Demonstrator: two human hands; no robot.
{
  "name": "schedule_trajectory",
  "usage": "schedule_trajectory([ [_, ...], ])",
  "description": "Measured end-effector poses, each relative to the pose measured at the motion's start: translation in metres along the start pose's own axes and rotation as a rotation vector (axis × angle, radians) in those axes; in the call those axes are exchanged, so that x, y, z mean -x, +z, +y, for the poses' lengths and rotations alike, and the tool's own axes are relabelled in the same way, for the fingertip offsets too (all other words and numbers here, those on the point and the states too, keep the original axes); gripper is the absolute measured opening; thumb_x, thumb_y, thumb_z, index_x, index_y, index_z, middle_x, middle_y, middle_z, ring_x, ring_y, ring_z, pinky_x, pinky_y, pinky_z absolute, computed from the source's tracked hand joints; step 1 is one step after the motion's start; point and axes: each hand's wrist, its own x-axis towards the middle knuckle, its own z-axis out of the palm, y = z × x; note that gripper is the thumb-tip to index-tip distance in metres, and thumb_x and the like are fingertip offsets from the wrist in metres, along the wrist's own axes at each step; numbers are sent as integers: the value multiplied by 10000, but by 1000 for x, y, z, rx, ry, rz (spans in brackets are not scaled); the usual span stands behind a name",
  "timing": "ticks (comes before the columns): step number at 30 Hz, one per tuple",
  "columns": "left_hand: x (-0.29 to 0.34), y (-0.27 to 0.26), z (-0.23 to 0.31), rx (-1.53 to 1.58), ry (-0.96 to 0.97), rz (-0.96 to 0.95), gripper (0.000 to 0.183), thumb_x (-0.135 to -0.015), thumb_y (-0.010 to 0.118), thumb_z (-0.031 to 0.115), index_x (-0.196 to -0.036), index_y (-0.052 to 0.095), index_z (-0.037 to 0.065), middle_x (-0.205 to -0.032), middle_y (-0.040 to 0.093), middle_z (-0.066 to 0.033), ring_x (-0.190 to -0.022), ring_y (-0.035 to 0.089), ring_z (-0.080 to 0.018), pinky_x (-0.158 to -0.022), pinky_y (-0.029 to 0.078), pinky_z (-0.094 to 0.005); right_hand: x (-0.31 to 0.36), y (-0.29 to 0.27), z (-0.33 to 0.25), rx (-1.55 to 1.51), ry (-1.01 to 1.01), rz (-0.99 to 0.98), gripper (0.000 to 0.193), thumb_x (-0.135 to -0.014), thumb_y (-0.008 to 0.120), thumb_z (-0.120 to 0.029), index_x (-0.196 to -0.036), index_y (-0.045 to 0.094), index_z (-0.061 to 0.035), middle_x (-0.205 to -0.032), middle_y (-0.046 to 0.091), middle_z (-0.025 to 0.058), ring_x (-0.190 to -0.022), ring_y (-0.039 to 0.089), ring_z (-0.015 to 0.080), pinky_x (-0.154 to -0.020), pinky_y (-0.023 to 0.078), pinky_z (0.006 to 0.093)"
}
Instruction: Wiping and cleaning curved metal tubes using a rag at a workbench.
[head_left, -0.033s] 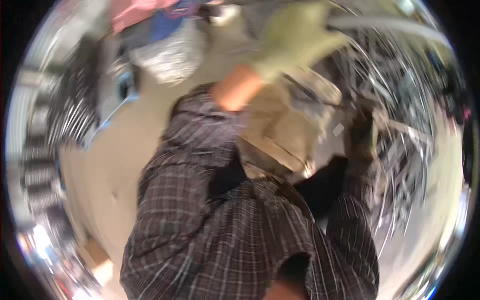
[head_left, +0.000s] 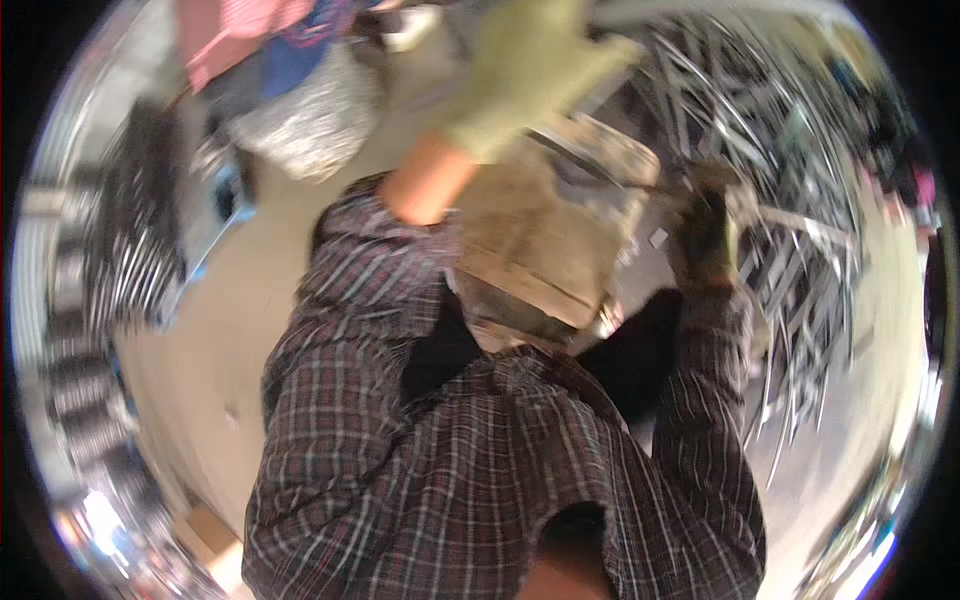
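My left hand (head_left: 530,70) wears a pale green work glove and is raised high in front of me, fingers spread, holding nothing; it is blurred. My right hand (head_left: 705,235), in a dark glove with a green back, is closed around the end of a thin metal strip (head_left: 800,220) at the edge of a heap of shiny metal strips (head_left: 800,130). Between my arms, below the left hand, sits a worn brown box-like block (head_left: 540,240). My plaid shirt sleeves fill the lower picture.
A silvery sack (head_left: 310,120) and pink and blue cloth (head_left: 250,40) lie at the upper left. A blue-framed rack (head_left: 215,215) with dark striped stock stands at the left. Pale floor (head_left: 230,340) runs between the rack and me.
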Motion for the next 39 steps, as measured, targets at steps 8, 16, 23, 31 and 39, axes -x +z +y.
schedule_trajectory([
  [8, -13, 39, -3, 135, -22, 135, 436, -843, 621, 25, -1260, 520, -53, -1121, 642, -148, -1033, 602, -211, -930, 445, -305, 35, 30, -51, -456, 171, 225, 253, -900, 579, -119, -1153, 570, -118, -981, 593, 1, -695, 533, 83, -608, 470, 213],
  [16, -15, 35, 19, 226, -42, 176, 421, -829, 584, -62, -1247, 535, -64, -1061, 643, -79, -966, 587, -147, -880, 449, -251, 36, 42, -49, -596, 147, 301, 159, -889, 587, -78, -1046, 589, -104, -870, 569, -9, -686, 534, 73, -594, 486, 213],
  [23, -9, 42, 31, 311, -14, 187, 415, -820, 603, -55, -1231, 550, -57, -1064, 659, -121, -981, 614, -170, -866, 472, -283, 37, 40, -44, -452, 27, 372, 89, -881, 618, -113, -967, 595, -115, -818, 558, -17, -672, 538, 86, -590, 487, 222],
  [31, -6, 46, 33, 168, 134, 306, 329, -817, 635, 13, -1136, 595, -57, -907, 668, -148, -803, 621, -166, -730, 480, -282, 37, 50, -46, -360, 47, 490, 48, -879, 608, -122, -864, 566, -139, -688, 510, -46, -568, 498, 96, -534, 455, 243],
  [39, 1, 53, 28, -10, 25, 331, 292, -818, 643, 14, -1100, 614, -58, -885, 670, -112, -806, 605, -146, -751, 477, -288, 23, 3, -27, -456, 155, 370, 95, -909, 590, -172, -991, 607, -128, -795, 579, -38, -659, 564, 93, -582, 489, 243],
])
